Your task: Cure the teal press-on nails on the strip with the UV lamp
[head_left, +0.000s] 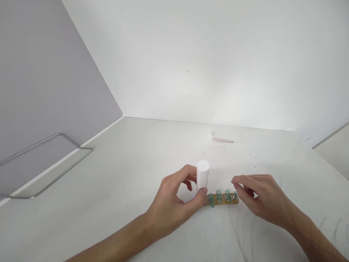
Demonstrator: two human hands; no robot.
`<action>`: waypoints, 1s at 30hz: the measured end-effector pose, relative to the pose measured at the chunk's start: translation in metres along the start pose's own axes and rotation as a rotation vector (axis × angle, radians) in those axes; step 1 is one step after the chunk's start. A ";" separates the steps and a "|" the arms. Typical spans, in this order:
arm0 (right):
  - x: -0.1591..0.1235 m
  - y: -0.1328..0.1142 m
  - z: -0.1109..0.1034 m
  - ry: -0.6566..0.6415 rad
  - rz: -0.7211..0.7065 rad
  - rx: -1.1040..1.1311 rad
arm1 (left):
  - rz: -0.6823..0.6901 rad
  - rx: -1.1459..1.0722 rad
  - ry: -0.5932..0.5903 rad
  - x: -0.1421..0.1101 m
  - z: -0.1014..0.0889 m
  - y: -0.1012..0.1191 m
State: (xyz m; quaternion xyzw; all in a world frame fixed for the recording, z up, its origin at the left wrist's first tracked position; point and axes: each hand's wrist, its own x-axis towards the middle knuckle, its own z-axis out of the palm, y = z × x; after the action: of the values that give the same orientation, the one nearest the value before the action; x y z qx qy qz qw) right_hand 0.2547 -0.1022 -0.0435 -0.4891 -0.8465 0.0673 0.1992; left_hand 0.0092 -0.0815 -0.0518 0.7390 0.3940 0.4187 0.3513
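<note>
My left hand [174, 203] is curled around a small white cylinder [202, 175] that stands upright on the white table [131, 171], thumb and fingers pressed to its sides. Just right of it lies a short brown strip [223, 198] carrying several teal-green rounded pieces in a row. My right hand [259, 198] hovers at the strip's right end with its fingers bent, the fingertips touching or almost touching the last piece. I cannot tell whether it grips anything.
A thin pinkish stick-like object [223, 140] lies farther back on the table. A bent metal wire frame [51, 163] stands at the left along the grey wall. The table's right edge runs past my right forearm.
</note>
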 end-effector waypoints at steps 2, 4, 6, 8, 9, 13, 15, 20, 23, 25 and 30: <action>0.000 -0.001 -0.001 -0.006 0.003 0.006 | 0.001 -0.001 -0.002 0.000 0.000 -0.001; 0.001 -0.001 -0.001 -0.007 0.002 0.011 | -0.006 -0.002 -0.005 0.000 -0.001 -0.001; 0.001 -0.002 -0.001 -0.006 -0.001 0.011 | -0.013 -0.003 -0.005 0.000 0.000 -0.002; 0.001 -0.001 -0.001 -0.005 -0.002 0.005 | -0.011 -0.007 -0.003 0.000 0.000 -0.002; 0.001 -0.001 0.000 -0.004 -0.004 0.002 | -0.007 -0.008 -0.001 0.000 0.000 -0.002; 0.001 -0.001 0.000 -0.018 0.008 -0.002 | 0.012 -0.009 0.004 -0.001 0.001 -0.001; 0.001 -0.001 -0.001 -0.027 0.016 -0.001 | 0.019 -0.011 0.002 -0.001 0.001 -0.001; 0.001 -0.002 -0.001 -0.021 0.007 0.008 | 0.014 -0.004 -0.001 0.000 0.000 -0.001; 0.001 -0.001 -0.001 -0.014 0.000 0.010 | 0.018 -0.002 0.000 0.000 -0.001 -0.001; 0.001 -0.001 0.000 -0.013 0.000 0.009 | 0.025 -0.004 0.001 0.001 -0.001 -0.001; 0.001 -0.001 0.000 -0.033 0.009 0.005 | 0.035 -0.008 -0.003 0.001 0.001 0.000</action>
State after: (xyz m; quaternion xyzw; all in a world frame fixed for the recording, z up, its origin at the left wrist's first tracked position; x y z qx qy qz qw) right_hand 0.2540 -0.1018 -0.0427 -0.4912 -0.8473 0.0783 0.1860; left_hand 0.0102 -0.0811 -0.0521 0.7449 0.3788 0.4254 0.3475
